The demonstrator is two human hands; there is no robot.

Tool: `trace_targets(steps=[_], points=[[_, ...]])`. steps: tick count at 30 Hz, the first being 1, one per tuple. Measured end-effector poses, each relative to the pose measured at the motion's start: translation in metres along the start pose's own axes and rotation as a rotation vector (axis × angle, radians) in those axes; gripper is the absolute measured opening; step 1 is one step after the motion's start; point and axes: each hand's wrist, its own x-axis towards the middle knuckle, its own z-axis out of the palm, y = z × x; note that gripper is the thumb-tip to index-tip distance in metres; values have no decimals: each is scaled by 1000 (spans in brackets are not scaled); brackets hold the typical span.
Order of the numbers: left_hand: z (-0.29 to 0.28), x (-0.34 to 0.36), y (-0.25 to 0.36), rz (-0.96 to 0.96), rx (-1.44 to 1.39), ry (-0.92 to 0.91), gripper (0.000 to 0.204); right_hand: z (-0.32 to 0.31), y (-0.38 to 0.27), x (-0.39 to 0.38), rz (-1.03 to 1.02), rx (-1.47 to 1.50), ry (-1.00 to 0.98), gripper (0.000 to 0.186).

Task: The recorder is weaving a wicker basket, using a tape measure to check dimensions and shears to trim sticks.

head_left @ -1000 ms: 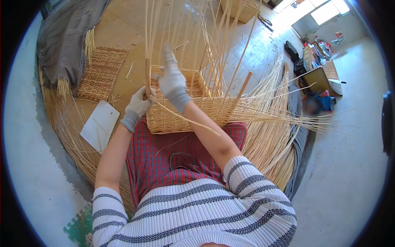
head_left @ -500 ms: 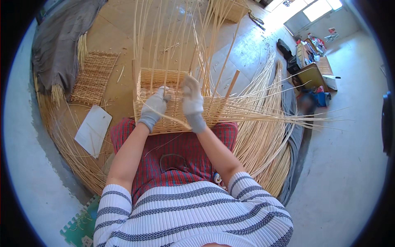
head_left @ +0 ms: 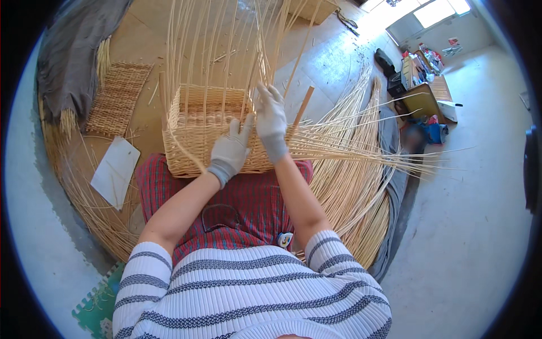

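Observation:
A rectangular wicker basket (head_left: 192, 133), with long pale rods (head_left: 212, 56) rising from its sides, rests across my knees. White gloves with grey cuffs cover both hands. My left hand (head_left: 231, 148) lies against the near wall, its fingers stretched toward the rim and apart. Just right of it, my right hand (head_left: 271, 121) is raised at the rim with fingers pointing up and slightly spread. Its fingertips are beside several upright rods; whether they touch them I cannot tell. A loose weaving strand (head_left: 189, 153) curves from the basket's left side toward my left wrist.
Long loose rods (head_left: 350, 186) lie in a large pile at the right, some crossing the basket's right end. A woven mat (head_left: 119, 96) and white board (head_left: 115, 172) lie at the left, near cloth-covered bundles (head_left: 70, 73). A cluttered box (head_left: 426, 101) stands far right.
The basket and my lap have shifted left in view. My left hand has moved right along the near wall, its fingers straightening. My right hand's fingers, blurred before, now show apart.

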Motion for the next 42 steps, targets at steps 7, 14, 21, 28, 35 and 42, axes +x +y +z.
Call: trace_targets(steps=[7,14,21,28,35,42], points=[[6,20,9,-51,188,-224,76,-52,-4,-40,514,620,140,47],[15,-51,-45,98,-494,394,50,-19,-101,-78,416,869,-155,48],[-16,-100,-143,-436,-545,726,51,-12,-186,-47,-157,521,-508,27],[-42,-53,-179,-288,-808,391,82,-10,-201,-78,-100,638,-618,27],[-47,-36,-199,-194,-747,147,78,14,-116,-31,726,748,-196,20],[-42,-23,-155,-476,-284,290,95,50,-56,-38,769,963,-135,19]])
